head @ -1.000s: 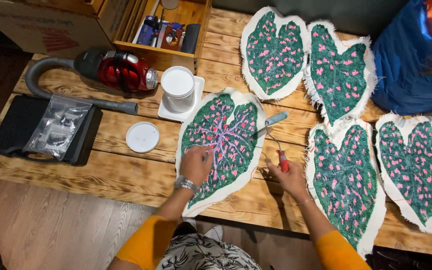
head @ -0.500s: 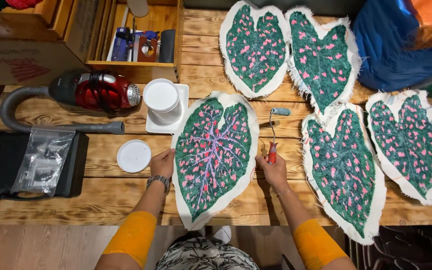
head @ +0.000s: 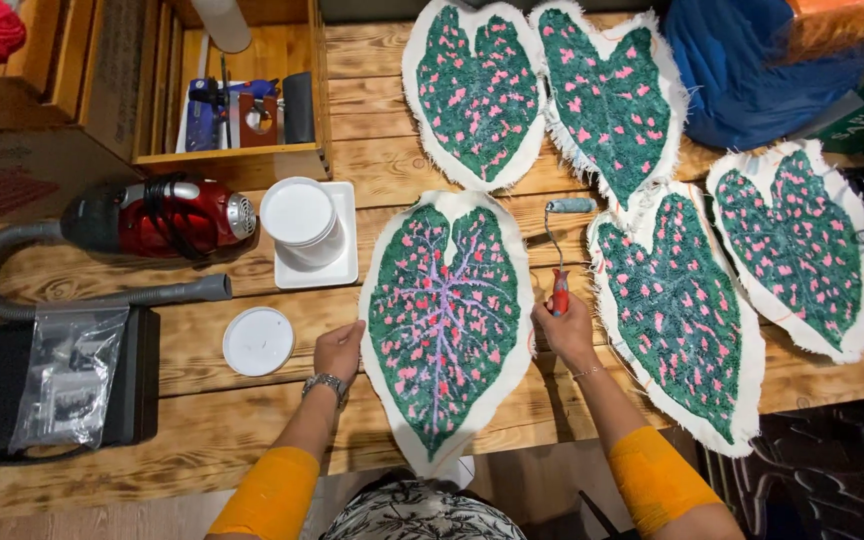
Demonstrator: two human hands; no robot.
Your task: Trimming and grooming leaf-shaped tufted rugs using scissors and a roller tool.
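A heart-shaped tufted leaf piece (head: pixel 442 320), green with pink spots and purple veins on white backing, lies in front of me on the wooden table (head: pixel 202 420). My left hand (head: pixel 339 348) rests at its left edge, fingers on the white border. My right hand (head: pixel 564 330) sits at its right edge and grips the red handle of a small paint roller (head: pixel 559 255), whose blue-grey roller head lies on the table beyond.
Several similar leaf pieces (head: pixel 677 310) lie to the right and at the back. A white tub (head: pixel 297 222) on a square tray, a round lid (head: pixel 258 341), a red hand vacuum (head: pixel 152 218), a black case (head: pixel 47 385), a wooden crate (head: pixel 237 100) and blue fabric (head: pixel 742 70) surround them.
My left hand came off the middle of the leaf piece and went to its left edge. My right hand kept the roller. The piece now lies straighter in front of me.
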